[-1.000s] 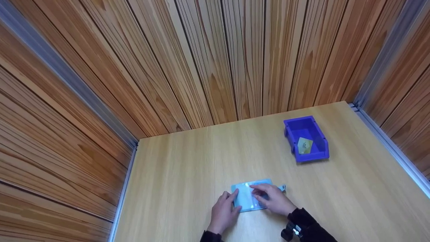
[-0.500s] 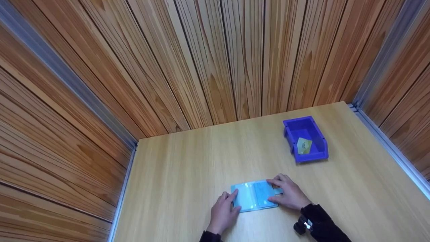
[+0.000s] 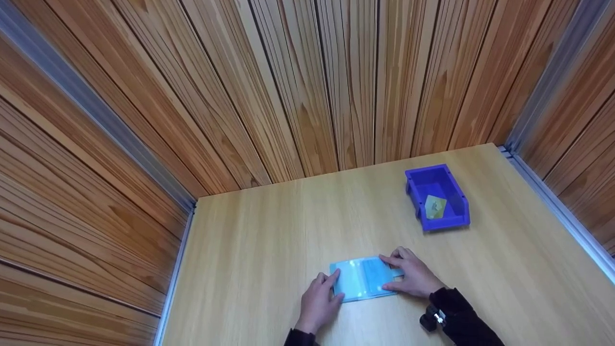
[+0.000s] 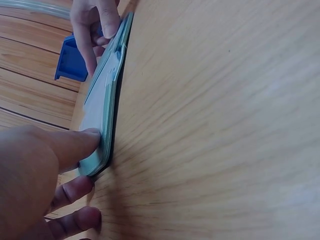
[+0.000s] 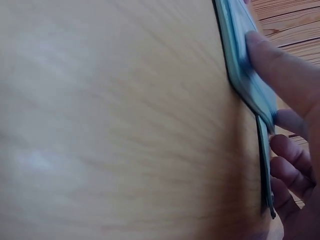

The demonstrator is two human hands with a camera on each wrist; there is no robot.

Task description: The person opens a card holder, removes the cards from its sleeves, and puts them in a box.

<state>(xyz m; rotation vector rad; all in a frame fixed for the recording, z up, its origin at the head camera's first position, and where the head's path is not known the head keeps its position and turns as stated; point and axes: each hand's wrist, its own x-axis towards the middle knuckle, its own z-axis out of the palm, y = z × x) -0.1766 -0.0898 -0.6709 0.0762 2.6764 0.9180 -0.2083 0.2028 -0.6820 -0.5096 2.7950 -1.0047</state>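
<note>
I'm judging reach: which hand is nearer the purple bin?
Right. In the head view, the right hand is below the purple bin; the left hand is lower and farther left.

I see a broad way for a hand over the tabletop (image 3: 259, 240), between the blue folder (image 3: 358, 278) and the plank wall (image 3: 307, 96). The left hand (image 3: 318, 301) blocks the folder's left end, the right hand (image 3: 415, 275) its right. Beyond the right hand, the purple bin's (image 3: 431, 179) raised sides stand in the way, with room to pass either side.
</note>
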